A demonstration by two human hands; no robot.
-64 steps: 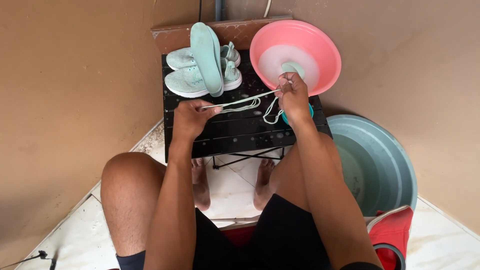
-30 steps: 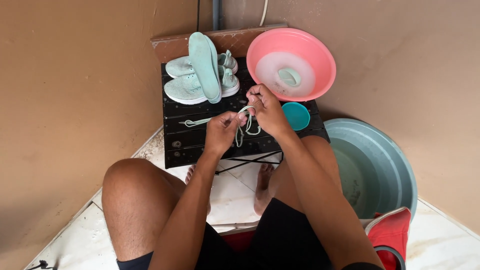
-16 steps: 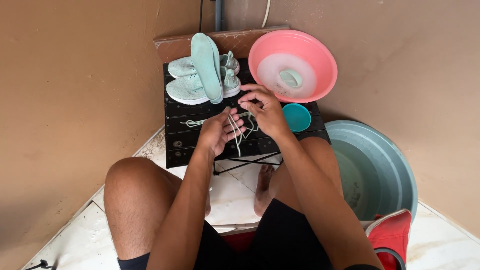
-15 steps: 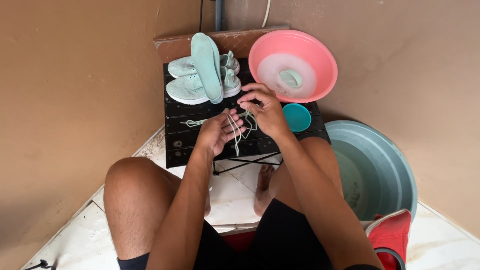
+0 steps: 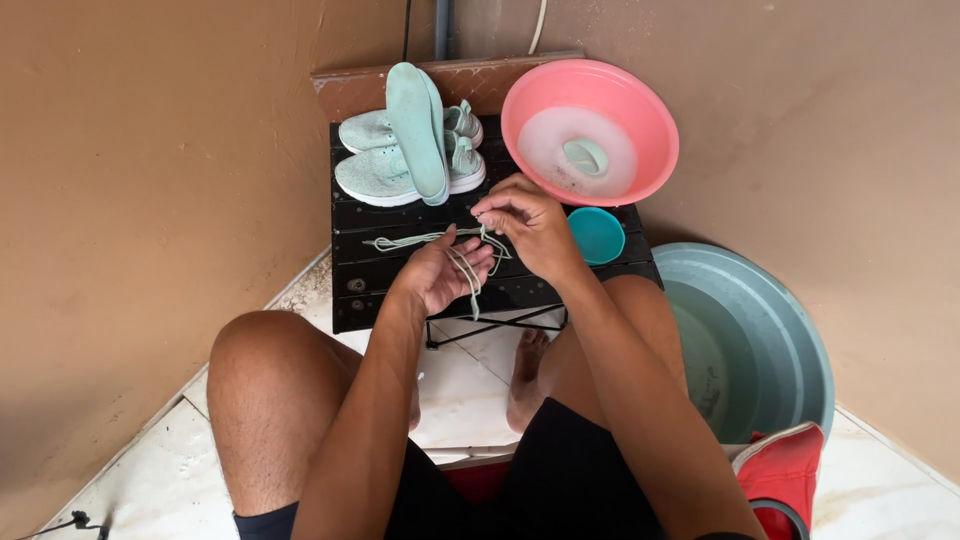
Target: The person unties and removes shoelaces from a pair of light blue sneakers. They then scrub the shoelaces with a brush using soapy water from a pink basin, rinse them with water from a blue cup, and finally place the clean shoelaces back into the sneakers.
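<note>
Brown walls met in a corner behind a small black folding table (image 5: 400, 290), set on a pale tiled floor (image 5: 150, 470). Over the table's front half a pale green shoelace (image 5: 468, 268) was held between both hands. The left hand (image 5: 440, 275) was turned palm up, fingers half curled, with loops of the lace draped over them and hanging toward the table's near edge. The right hand (image 5: 530, 225), just beside it and slightly farther back, was pinched shut on the lace's upper part. A loose end was trailed leftward across the slats, so the lace's length ran mostly left to right. Behind were seen two mint shoes (image 5: 400, 160) with an insole (image 5: 415, 130) laid across them, a pink basin (image 5: 590, 130), a small teal cup (image 5: 597, 235), and, well apart on the floor, a grey tub (image 5: 770, 340). Nothing was seen between the hands.
</note>
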